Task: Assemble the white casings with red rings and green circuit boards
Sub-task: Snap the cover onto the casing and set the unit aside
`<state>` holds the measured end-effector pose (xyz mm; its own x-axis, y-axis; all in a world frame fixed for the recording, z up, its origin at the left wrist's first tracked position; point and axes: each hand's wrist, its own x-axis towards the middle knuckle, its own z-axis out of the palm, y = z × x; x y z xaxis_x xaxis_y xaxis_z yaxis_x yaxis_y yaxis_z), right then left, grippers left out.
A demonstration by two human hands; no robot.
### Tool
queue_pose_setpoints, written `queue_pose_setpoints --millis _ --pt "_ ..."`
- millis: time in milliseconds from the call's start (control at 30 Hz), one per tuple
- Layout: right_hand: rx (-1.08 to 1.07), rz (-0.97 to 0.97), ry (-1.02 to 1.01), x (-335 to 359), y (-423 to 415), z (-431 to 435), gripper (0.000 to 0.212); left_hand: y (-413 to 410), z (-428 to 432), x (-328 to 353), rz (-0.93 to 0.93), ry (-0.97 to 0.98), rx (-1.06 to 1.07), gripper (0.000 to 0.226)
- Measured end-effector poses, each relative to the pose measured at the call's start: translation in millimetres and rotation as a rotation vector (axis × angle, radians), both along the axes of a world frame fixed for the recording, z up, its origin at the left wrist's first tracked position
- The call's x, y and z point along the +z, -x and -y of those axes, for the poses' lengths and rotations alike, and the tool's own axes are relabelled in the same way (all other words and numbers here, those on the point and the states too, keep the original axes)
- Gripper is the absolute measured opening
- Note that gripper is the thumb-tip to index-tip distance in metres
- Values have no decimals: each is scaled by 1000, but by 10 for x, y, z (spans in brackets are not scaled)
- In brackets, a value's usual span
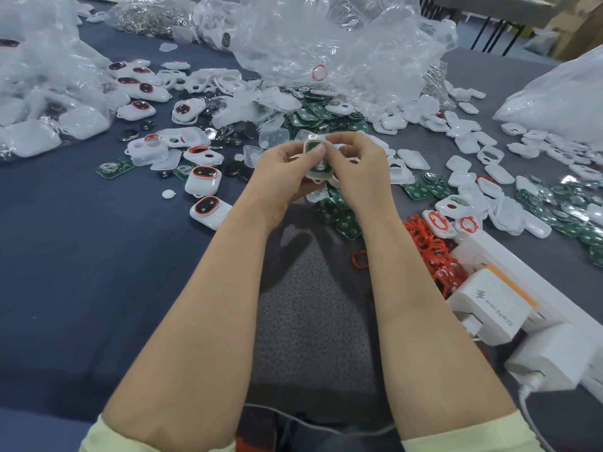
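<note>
the left hand (287, 171) curled around a white casing (317, 161), steadying it at centre, while the right hand (354, 164) pinched its far edge, probably pressing a part home. red rings (430, 252) and green circuit boards (339, 216) lay near right, within easy reach.

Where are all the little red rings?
In the head view, the pile of red rings lies on the table's right side, just right of the person's right forearm and against the white power strip.

Held casing (313, 147) partly covered, blurred
</note>
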<state>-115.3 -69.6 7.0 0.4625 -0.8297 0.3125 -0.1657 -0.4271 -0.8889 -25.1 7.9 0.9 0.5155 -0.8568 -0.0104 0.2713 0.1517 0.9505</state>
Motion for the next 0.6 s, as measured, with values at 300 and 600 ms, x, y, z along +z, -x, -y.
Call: queue_pose_setpoints --millis 300,600 --pt "-10 -30 -117 -52 -51 33 15 18 11 -60 203 -6 48 21" --pt "2 27 -174 -51 -50 -5 10 42 23 -64 216 0 79 24"
